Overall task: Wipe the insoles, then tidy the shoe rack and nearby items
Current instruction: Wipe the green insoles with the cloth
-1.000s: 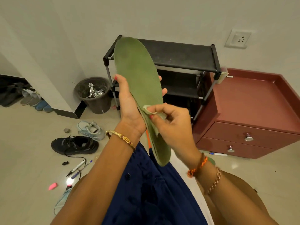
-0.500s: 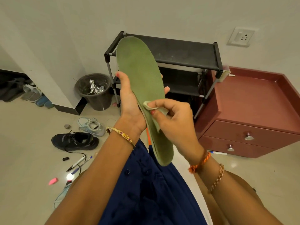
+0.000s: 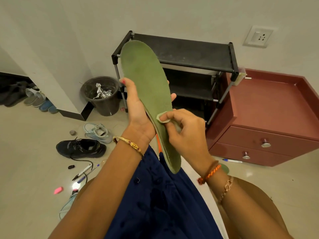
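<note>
I'm seeing both hands boxed in by the long green foam insole [image 3: 148,94]. The black metal-framed shoe rack [image 3: 189,54] is showing bare shelves, reachable from the front. The dark red two-drawer cabinet [image 3: 269,107] is butting against its right side. On the left, the dark round plastic bin [image 3: 101,99], black lace-up sneaker [image 3: 81,148], pale blue sneaker [image 3: 98,132] and loose pens [image 3: 85,171] are cluttering the floor.

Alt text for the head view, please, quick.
Left hand holds a green insole upright while the right hand rubs a small cloth on it; behind stand a black shoe rack and shoes on the floor.
</note>
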